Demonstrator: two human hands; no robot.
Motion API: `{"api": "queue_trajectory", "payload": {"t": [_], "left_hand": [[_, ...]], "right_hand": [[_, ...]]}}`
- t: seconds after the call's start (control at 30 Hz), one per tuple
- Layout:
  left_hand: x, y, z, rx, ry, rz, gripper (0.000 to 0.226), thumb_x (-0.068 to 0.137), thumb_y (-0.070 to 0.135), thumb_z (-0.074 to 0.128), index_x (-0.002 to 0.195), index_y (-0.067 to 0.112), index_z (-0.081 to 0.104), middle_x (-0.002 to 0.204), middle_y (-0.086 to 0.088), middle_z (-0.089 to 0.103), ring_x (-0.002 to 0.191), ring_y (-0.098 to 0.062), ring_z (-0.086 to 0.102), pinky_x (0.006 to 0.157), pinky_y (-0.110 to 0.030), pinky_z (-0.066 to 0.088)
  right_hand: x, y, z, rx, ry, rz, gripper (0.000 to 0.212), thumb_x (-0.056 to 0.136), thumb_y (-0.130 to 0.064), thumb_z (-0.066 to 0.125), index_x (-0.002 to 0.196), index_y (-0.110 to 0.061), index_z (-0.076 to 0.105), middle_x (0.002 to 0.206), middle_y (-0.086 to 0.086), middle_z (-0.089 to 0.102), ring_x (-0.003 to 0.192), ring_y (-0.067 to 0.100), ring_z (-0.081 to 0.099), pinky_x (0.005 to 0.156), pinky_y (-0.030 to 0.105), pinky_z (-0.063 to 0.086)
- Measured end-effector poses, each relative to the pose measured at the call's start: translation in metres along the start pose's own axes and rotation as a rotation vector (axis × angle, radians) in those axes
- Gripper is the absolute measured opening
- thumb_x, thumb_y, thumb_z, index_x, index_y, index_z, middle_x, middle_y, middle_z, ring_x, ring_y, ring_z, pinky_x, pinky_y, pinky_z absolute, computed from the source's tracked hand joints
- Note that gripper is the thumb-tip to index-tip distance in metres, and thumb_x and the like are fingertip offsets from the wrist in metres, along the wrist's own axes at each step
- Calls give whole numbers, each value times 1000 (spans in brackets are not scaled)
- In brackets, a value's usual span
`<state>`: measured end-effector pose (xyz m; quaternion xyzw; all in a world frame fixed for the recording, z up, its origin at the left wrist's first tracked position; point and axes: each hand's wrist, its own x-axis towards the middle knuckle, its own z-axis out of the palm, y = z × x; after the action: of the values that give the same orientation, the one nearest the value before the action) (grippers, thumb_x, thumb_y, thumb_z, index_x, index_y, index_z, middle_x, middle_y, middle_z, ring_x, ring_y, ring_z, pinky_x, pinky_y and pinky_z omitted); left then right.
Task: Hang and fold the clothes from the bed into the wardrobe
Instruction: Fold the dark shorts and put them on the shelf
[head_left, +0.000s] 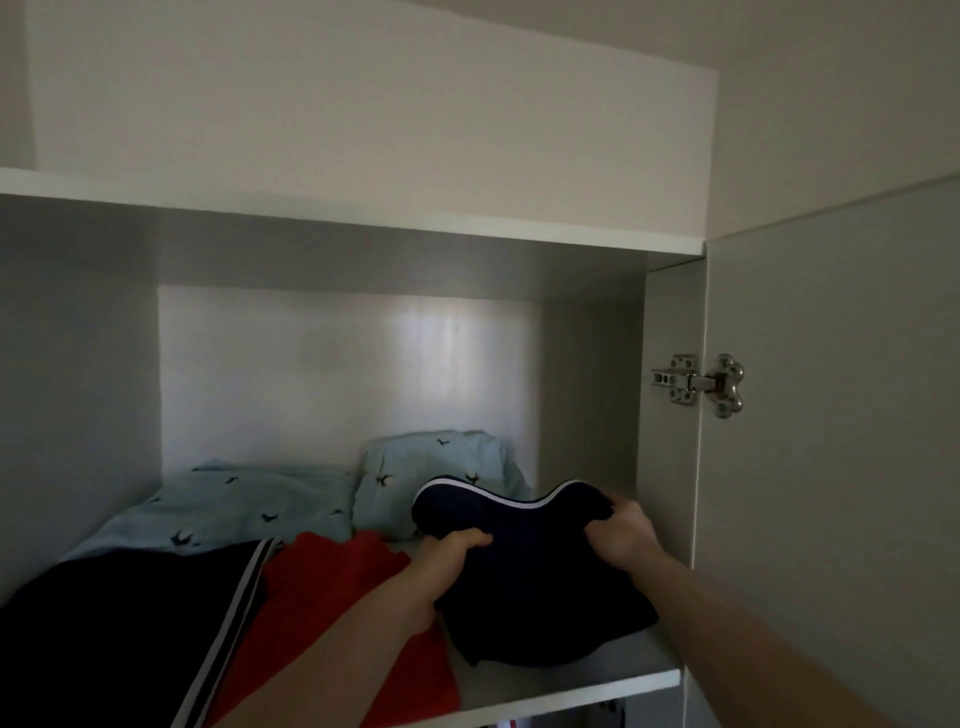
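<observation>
A folded navy garment with white piping is at the right end of the white wardrobe shelf, its near part resting on the board. My left hand grips its left side, fingers curled over the fabric. My right hand grips its right side. To the left on the same shelf lie a folded red garment and a dark garment with white side stripes. Behind them sit two folded light blue pieces with small dark prints, one at the left and one at the back.
The open wardrobe door stands at the right, held by a metal hinge. An upper shelf board closes the compartment above. Side panels wall it in left and right.
</observation>
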<state>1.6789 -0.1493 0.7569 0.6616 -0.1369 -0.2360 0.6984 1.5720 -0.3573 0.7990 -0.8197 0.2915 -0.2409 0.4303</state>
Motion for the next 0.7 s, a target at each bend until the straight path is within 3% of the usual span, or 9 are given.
{"api": "queue_trajectory", "payload": {"t": [0.13, 0.23, 0.33, 0.4, 0.5, 0.6, 0.7], "left_hand": [[30, -3, -16, 311, -34, 135, 95, 75, 57, 80, 152, 14, 46, 141, -6, 60, 124, -26, 62, 111, -45, 48], [35, -14, -38, 869, 49, 209, 112, 75, 85, 54, 162, 20, 24, 155, -1, 47, 136, -21, 52, 113, -35, 43], [28, -27, -42, 1292, 238, 517, 102, 81, 86, 34, 161, 27, 18, 160, 2, 33, 139, -21, 39, 112, -35, 38], [27, -36, -32, 1377, 177, 663, 89, 83, 83, 25, 158, 35, 24, 164, 7, 24, 145, -22, 26, 119, -41, 28], [33, -59, -21, 1327, -43, 566, 78, 91, 78, 30, 159, 43, 18, 170, 9, 10, 156, -23, 4, 127, -49, 10], [42, -79, -20, 1347, -47, 544, 79, 93, 74, 28, 161, 39, 10, 171, 7, 8, 158, -24, 0, 128, -48, 9], [47, -84, -21, 1341, -18, 555, 80, 89, 73, 27, 160, 37, 14, 170, 7, 11, 157, -23, 2, 128, -46, 10]], "right_hand": [[13, 11, 15, -80, 114, -109, 65, 89, -5, 62, 151, -8, 43, 148, 17, 49, 133, 35, 51, 107, 30, 42], [5, 38, 45, -207, 78, -243, 61, 91, -11, 65, 150, -13, 47, 154, 9, 42, 138, 27, 47, 115, 29, 36], [1, 70, 81, -299, 4, -230, 49, 100, -29, 58, 149, -22, 50, 159, 1, 41, 143, 21, 43, 119, 31, 32], [3, 82, 96, -376, 1, -200, 47, 106, -38, 46, 152, -29, 46, 159, -3, 42, 144, 20, 42, 118, 32, 31], [8, 85, 103, -475, 9, -207, 49, 107, -41, 39, 155, -33, 39, 160, -5, 41, 144, 19, 41, 119, 33, 31], [10, 88, 105, -545, 17, -216, 50, 108, -41, 36, 157, -34, 35, 161, -6, 40, 144, 20, 41, 118, 32, 30], [12, 90, 108, -567, 25, -216, 49, 108, -42, 36, 157, -35, 35, 160, -6, 40, 143, 20, 42, 117, 32, 31]]}}
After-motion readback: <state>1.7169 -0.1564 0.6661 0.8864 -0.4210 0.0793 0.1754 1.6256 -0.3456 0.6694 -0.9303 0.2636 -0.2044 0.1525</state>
